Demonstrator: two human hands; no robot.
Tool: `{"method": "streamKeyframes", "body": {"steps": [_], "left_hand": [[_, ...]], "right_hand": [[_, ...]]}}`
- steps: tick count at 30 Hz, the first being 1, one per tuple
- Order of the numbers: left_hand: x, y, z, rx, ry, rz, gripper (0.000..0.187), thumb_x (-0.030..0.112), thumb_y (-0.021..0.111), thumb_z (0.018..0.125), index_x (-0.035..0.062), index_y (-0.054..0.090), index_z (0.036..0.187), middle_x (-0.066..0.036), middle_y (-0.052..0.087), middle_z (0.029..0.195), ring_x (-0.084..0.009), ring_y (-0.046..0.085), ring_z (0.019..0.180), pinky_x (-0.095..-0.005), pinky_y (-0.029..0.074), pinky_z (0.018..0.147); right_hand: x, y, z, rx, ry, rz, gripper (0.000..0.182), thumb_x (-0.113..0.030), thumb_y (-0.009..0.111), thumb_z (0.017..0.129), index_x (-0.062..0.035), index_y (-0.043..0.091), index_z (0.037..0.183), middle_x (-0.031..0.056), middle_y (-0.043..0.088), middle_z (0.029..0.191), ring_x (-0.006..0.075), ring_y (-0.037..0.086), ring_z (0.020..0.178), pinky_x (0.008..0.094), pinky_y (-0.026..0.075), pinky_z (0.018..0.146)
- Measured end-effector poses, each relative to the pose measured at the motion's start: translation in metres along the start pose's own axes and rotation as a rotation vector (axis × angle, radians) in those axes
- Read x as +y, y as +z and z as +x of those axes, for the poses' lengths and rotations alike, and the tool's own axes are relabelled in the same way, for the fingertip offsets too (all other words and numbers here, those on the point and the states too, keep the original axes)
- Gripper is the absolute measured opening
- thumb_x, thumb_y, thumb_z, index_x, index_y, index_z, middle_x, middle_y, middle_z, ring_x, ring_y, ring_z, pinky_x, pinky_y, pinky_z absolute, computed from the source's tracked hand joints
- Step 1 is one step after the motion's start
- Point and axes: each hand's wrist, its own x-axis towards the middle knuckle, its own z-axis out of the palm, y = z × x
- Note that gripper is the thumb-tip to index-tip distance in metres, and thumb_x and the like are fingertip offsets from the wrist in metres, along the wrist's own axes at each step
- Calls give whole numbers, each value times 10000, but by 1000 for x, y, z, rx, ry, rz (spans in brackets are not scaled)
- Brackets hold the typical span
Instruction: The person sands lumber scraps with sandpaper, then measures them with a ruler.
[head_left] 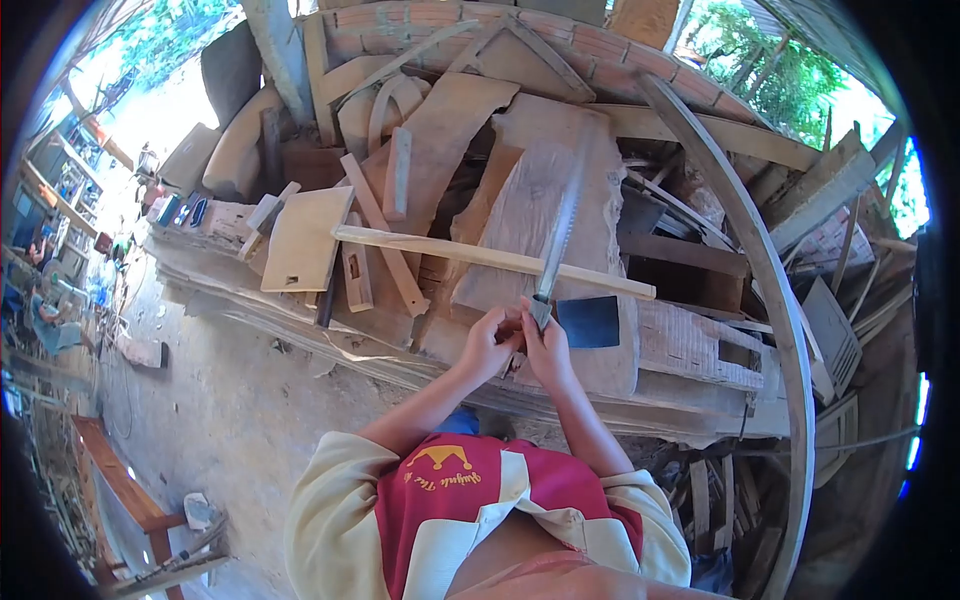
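A saw (566, 220) with a long, narrow toothed blade points away from me, its blade crossing a long pale wood strip (480, 252). Its handle is in my right hand (545, 350), whose fingers are wrapped round it. Beside it, my left hand (488, 345) is closed near the handle's end, fingertips pressed together; what they hold, if anything, is too small to make out. A dark rectangular sheet (588, 322) lies just right of my hands on the wooden slabs. Left of them lie a reddish strip (385, 235) and a thin pale board (307, 240).
Rough stacked slabs (390, 365) form the work surface. A long curved beam (745, 215) rises at the right, before piled scrap wood. A wooden bench (125, 480) stands at the lower left. A brick wall (600, 60) runs behind, and a person (55, 315) is at the far left.
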Motion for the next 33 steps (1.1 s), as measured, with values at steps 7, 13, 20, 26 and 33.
{"method": "streamKeyframes", "body": {"steps": [7, 13, 20, 26, 33], "left_hand": [[6, 11, 11, -86, -61, 102, 278, 24, 577, 800, 31, 546, 1076, -55, 601, 902, -98, 559, 822, -227, 454, 675], [30, -13, 39, -60, 106, 373, 184, 112, 600, 800, 37, 606, 968, -46, 600, 856, -91, 551, 750, -227, 448, 660], [28, -45, 108, -108, 285, 757, 204, 166, 609, 769, 10, 607, 902, -141, 599, 914, -294, 566, 865, -355, 445, 778], [4, -20, 144, -286, 320, 884, 284, 218, 614, 759, 27, 593, 969, -122, 570, 1008, -294, 527, 960, -384, 419, 817], [-6, 33, 165, -503, 504, 1123, 478, 417, 582, 760, 38, 557, 1050, -124, 581, 979, -275, 540, 958, -397, 416, 808]], "right_hand": [[2, -20, 5, 131, -74, -156, 233, -156, 428, 909, 28, 564, 954, 124, 622, 839, 184, 603, 772, 312, 463, 693], [8, -30, 12, 228, 93, 60, 274, -153, 395, 928, -5, 446, 1153, 22, 548, 753, 69, 489, 583, 223, 430, 550], [35, -51, 16, 362, 211, 84, 161, -143, 422, 915, -61, 480, 1041, -25, 432, 647, 48, 366, 500, 211, 319, 438], [42, -63, -4, 484, 300, 84, 157, -175, 426, 915, -55, 498, 985, -18, 445, 651, 56, 397, 542, 219, 335, 474], [45, -82, -22, 656, 382, -197, 257, -237, 451, 905, -13, 571, 947, 59, 523, 652, 142, 484, 589, 282, 389, 550]]}}
